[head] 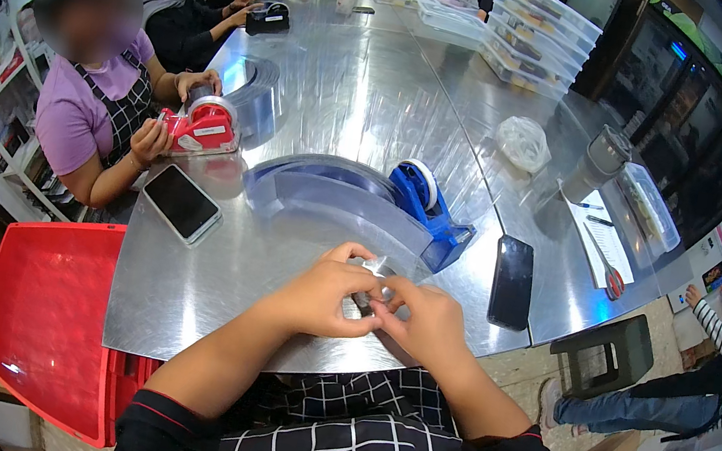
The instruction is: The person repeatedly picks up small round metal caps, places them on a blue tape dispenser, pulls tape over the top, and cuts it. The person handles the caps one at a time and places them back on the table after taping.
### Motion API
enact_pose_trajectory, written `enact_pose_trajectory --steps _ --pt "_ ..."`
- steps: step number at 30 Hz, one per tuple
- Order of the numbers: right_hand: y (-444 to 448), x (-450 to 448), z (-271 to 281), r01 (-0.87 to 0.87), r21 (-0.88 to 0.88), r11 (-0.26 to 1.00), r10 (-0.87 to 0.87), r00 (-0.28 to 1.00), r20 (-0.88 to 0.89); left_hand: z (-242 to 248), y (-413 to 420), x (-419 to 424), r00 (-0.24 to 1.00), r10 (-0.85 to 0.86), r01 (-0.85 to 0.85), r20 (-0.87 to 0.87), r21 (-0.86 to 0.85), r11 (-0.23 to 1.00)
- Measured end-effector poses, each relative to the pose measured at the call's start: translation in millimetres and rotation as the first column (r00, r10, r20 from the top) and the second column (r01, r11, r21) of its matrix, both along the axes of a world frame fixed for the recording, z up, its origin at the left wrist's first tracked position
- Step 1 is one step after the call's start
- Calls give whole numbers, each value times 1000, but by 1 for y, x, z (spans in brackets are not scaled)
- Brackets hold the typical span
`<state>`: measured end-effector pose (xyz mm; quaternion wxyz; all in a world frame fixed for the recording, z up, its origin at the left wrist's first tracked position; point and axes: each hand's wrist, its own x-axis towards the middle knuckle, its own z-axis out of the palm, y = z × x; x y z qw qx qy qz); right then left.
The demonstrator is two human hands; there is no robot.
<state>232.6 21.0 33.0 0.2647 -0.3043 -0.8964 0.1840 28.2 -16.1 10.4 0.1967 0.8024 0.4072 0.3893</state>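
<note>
At the near edge of the steel table, my left hand (326, 291) and my right hand (424, 317) meet around a small curled piece of clear plastic (382, 268). The fingers of both hands pinch it, and they hide much of its shape. Just beyond my hands lies a curved stack of clear plastic strips (343, 205). A blue tape dispenser (451, 240) with a roll of tape stands against the stack's right end.
A black phone (513, 281) lies to the right, a second phone (182, 203) to the left. Beside a co-worker is a red tape dispenser (209, 131). Scissors (611, 278) rest on paper (598, 228). Stacked clear boxes (535, 41) stand farther back. A red crate (52, 318) sits left of the table.
</note>
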Motion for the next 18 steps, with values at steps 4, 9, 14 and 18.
enact_pose_trajectory --steps 4,9,14,18 --pt "14 8 -3 39 105 994 -46 997 69 -7 5 -3 997 76 -76 -9 2 997" --pt "19 11 2 -31 -18 999 28 991 -129 -13 9 -5 992 123 -123 12 118 985" --pt "9 0 4 -216 18 976 216 976 9 -11 4 -4 982 177 -163 60 -184 969" --pt "1 17 25 -66 157 985 127 898 -422 -11 9 -8 995 103 -94 12 -328 940"
